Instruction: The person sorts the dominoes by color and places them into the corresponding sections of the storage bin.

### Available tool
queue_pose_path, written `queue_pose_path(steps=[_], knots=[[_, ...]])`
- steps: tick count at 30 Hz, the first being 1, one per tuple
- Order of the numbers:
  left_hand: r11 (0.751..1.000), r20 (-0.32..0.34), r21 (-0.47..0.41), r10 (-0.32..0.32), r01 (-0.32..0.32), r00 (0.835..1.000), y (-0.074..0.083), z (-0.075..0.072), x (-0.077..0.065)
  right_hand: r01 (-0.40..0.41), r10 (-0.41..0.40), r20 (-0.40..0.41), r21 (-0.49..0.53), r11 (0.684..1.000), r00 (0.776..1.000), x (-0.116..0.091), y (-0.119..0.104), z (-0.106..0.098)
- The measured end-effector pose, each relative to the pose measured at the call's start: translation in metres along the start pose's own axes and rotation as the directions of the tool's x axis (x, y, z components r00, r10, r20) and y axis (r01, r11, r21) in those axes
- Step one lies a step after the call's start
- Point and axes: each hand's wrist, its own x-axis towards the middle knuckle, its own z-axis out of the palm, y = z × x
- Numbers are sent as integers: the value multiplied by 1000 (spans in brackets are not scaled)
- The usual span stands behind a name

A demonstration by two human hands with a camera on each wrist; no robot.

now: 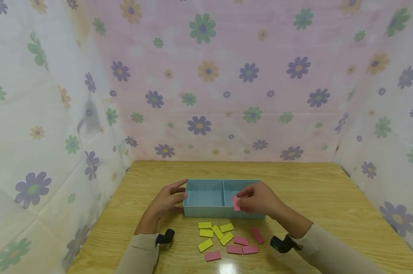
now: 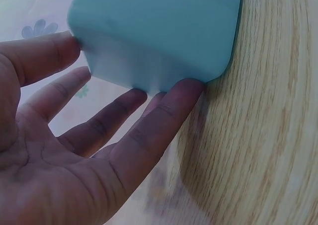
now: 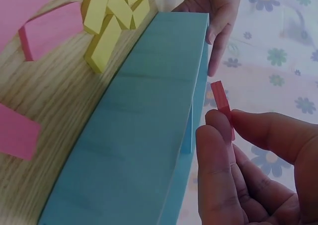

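Note:
A light blue box (image 1: 206,212), split by a divider (image 1: 224,193) into a left and a right compartment, stands on the table. My right hand (image 1: 261,198) pinches a small pink block (image 3: 219,97) between thumb and fingertips, over the front of the right compartment. At the box's left end is my left hand (image 1: 162,201), fingers spread. The left wrist view has its fingertips (image 2: 186,91) touching the end wall and its edges. Both compartments look bare where visible; the right hand hides part of the right one.
In front of the box lie several loose yellow blocks (image 1: 205,245). Several pink blocks (image 1: 213,255) lie nearer the table's front, one darker pink block (image 1: 258,235) apart at the right. Flowered cloth (image 1: 227,76) surrounds the wooden table (image 1: 302,190) at the back and sides.

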Motion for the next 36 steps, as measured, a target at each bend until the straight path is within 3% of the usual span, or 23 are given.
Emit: queue_pose_path(steps=[8, 23, 36], knots=[[1000, 3, -6, 3, -3, 1000, -2, 0, 1, -10, 9, 27, 23, 1000, 1000, 11, -12, 4], [1000, 0, -17, 4, -4, 1000, 0, -1, 1, -60, 60, 1, 126, 990, 998, 41, -29, 13], [1000, -5, -24, -5, 5, 1000, 1, 0, 0, -83, 81, 15, 131, 988, 997, 67, -40, 28]])
